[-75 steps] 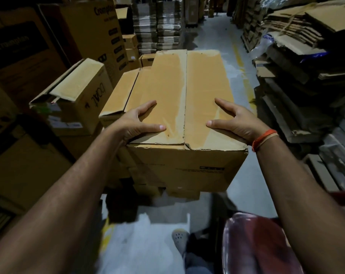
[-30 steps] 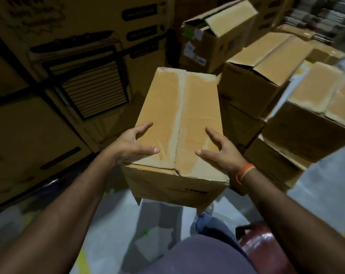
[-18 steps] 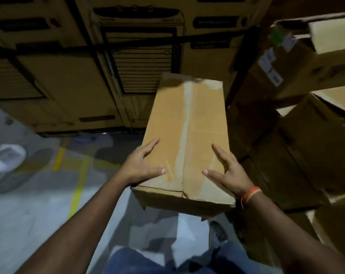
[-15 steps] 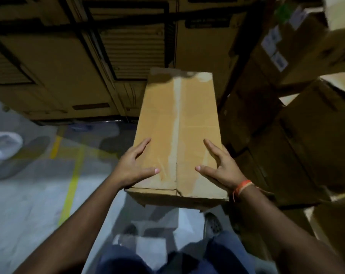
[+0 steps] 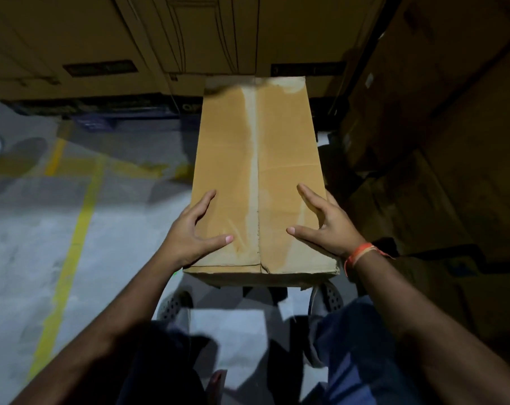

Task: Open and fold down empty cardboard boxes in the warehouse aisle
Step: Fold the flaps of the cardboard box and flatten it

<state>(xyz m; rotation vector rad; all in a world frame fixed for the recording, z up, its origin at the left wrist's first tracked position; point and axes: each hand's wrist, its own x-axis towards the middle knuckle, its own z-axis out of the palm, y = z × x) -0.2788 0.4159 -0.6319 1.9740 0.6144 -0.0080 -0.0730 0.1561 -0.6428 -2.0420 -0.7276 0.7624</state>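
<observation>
Fingers spread wide on both sides: the left hand (image 5: 193,232) and right hand (image 5: 325,226) clamp the near end of the cardboard box (image 5: 258,176), thumbs flat on top, flaps shut. It hangs above the grey floor (image 5: 28,229), over the shoes. Beyond, yellow floor lines (image 5: 69,258), then big stacked cartons (image 5: 189,36).

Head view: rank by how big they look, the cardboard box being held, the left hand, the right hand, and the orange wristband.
1. cardboard box, by far the largest.
2. left hand and right hand: they look about alike, so I won't rank them.
3. orange wristband, the smallest, a thin band on the right wrist.
</observation>
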